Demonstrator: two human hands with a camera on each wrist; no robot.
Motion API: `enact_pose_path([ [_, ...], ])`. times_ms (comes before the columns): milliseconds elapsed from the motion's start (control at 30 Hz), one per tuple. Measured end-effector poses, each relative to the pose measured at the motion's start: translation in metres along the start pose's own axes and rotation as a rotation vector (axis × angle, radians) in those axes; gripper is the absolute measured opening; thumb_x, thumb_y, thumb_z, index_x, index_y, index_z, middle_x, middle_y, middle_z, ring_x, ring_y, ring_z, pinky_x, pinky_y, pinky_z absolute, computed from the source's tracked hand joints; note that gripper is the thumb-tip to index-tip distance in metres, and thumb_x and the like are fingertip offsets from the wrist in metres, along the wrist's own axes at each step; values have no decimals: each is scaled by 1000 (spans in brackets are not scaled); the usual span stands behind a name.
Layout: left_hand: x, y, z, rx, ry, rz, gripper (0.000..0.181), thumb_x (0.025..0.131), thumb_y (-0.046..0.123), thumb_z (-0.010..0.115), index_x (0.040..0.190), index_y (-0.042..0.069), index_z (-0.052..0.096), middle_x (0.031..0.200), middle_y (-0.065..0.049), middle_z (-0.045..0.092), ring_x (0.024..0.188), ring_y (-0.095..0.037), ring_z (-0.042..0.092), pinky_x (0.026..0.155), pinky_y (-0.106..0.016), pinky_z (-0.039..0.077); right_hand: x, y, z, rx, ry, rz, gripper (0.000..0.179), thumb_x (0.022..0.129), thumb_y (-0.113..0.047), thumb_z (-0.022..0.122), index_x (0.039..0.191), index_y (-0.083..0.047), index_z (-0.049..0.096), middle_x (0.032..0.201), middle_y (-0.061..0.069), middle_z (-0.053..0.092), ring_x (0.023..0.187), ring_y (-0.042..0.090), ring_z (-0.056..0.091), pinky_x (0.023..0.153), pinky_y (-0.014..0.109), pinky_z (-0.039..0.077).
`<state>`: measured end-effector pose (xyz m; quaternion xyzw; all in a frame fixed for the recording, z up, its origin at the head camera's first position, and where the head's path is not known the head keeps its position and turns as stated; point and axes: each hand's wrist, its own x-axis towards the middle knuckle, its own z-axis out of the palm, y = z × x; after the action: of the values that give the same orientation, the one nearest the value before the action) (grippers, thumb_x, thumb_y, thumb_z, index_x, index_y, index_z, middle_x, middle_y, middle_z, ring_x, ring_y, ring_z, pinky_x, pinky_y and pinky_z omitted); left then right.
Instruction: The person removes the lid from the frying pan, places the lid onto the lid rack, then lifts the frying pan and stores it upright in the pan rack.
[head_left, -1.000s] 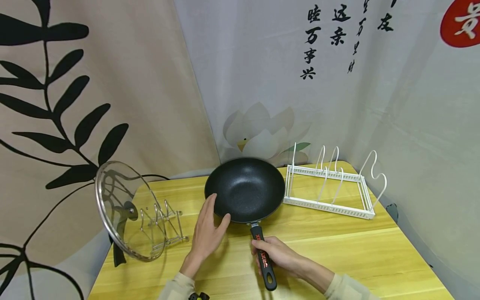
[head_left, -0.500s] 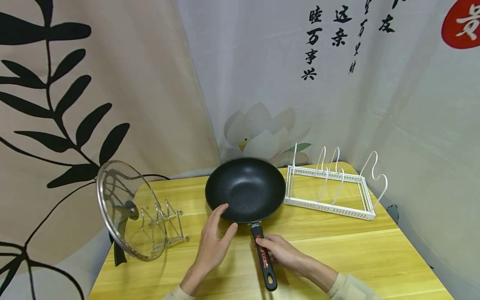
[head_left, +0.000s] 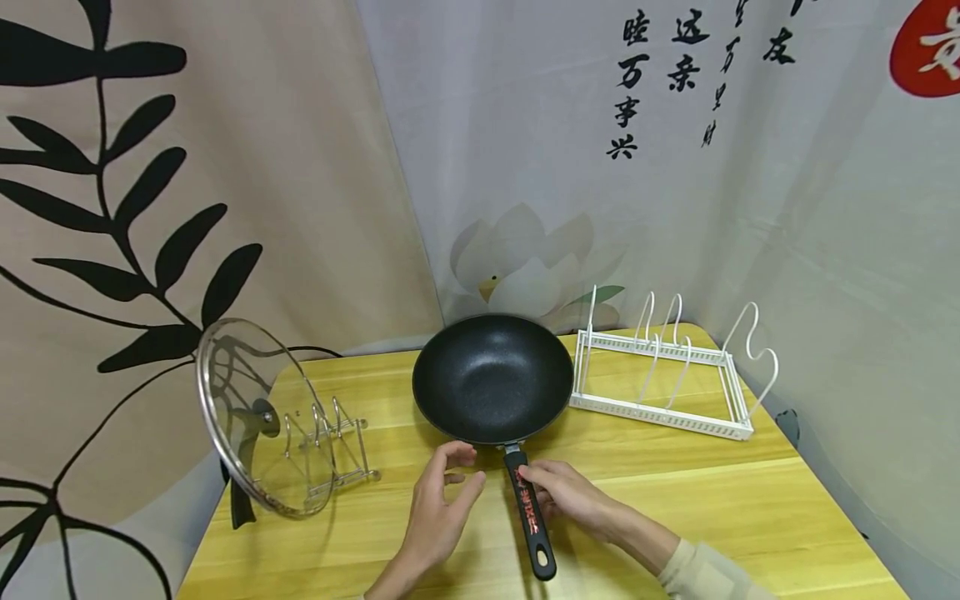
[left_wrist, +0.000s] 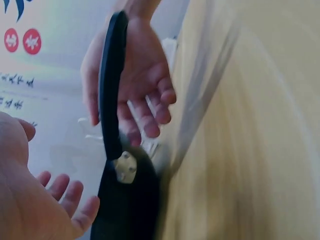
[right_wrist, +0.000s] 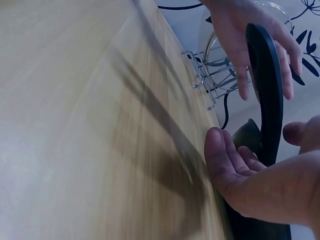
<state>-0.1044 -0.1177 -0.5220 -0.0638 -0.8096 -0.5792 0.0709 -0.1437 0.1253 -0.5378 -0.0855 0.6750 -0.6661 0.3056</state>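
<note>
A black frying pan (head_left: 491,379) sits at the middle of the table, with its black handle (head_left: 533,525) towards me. My right hand (head_left: 573,497) is at the handle, thumb on one side and fingers on the other. In the left wrist view the right hand's fingers (left_wrist: 145,115) hang loose and do not wrap the handle. My left hand (head_left: 441,510) hovers just in front of the pan, left of the handle, its fingers loosely bent with nothing in them. The right wrist view shows the left hand (right_wrist: 245,37) apart from the handle.
On the left a glass lid (head_left: 220,446) with a steel rim stands upright in a small metal rack (head_left: 352,477). A white rack (head_left: 660,414) with upright wire loops stands right of the pan. Printed curtains (head_left: 525,125) hang behind the wooden table (head_left: 675,517).
My left hand has drawn back from the pan's left rim towards me, and its fingers have bent a little. The right hand has shifted slightly at the handle. The pan stays in place.
</note>
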Motion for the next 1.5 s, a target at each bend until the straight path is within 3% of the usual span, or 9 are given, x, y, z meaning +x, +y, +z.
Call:
enact_pose_path([
  [200, -7, 0, 1, -26, -224, -90, 17, 111, 28, 69, 125, 18, 71, 117, -9, 78, 103, -6, 71, 87, -22, 57, 5, -2, -4, 30, -5, 7, 35, 119, -39, 53, 118, -6, 65, 97, -1, 71, 87, 12, 70, 76, 27, 54],
  [333, -8, -2, 1, -41, -358, -83, 24, 114, 28, 64, 125, 9, 75, 115, -18, 80, 97, -7, 74, 83, -22, 59, 9, -1, -6, 48, -16, 7, 38, 118, -40, 53, 121, -4, 65, 109, 7, 78, 102, 17, 77, 85, 29, 59],
  [467, -8, -5, 3, -82, -439, -83, 29, 116, 28, 61, 129, 8, 77, 119, -19, 81, 99, -10, 76, 83, -25, 62, 13, 0, -9, 68, -30, 7, 43, 118, -40, 52, 126, -1, 66, 111, 8, 80, 104, 19, 78, 90, 30, 62],
  [700, -7, -8, 9, -125, -514, -140, 33, 117, 32, 59, 132, 9, 77, 118, -20, 82, 101, -13, 78, 80, -30, 65, 18, 2, -10, 92, -52, 16, 43, 118, -42, 51, 124, -2, 67, 102, 1, 79, 97, 16, 76, 91, 32, 61],
  [967, -6, -9, 18, -263, -605, -261, 45, 117, 33, 56, 140, -3, 72, 124, -13, 78, 107, -22, 75, 86, -47, 70, 23, 1, -8, 86, -52, 22, 53, 118, -44, 51, 130, 5, 68, 118, 11, 83, 104, 19, 78, 94, 32, 59],
  [1233, -7, -10, 29, -420, -663, -344, 51, 118, 28, 53, 148, -12, 62, 120, -3, 76, 100, -13, 75, 87, -33, 65, 28, 2, -5, 114, -32, 61, 61, 115, -48, 55, 138, 8, 65, 130, 20, 81, 108, 21, 79, 96, 32, 60],
  [1500, -6, -12, 35, -553, -730, -472, 58, 119, 38, 52, 156, -6, 56, 136, -22, 79, 107, -14, 82, 87, -31, 67, 31, 2, -4, 155, -50, 65, 63, 115, -48, 57, 141, 8, 64, 133, 24, 80, 116, 26, 81, 102, 35, 63],
])
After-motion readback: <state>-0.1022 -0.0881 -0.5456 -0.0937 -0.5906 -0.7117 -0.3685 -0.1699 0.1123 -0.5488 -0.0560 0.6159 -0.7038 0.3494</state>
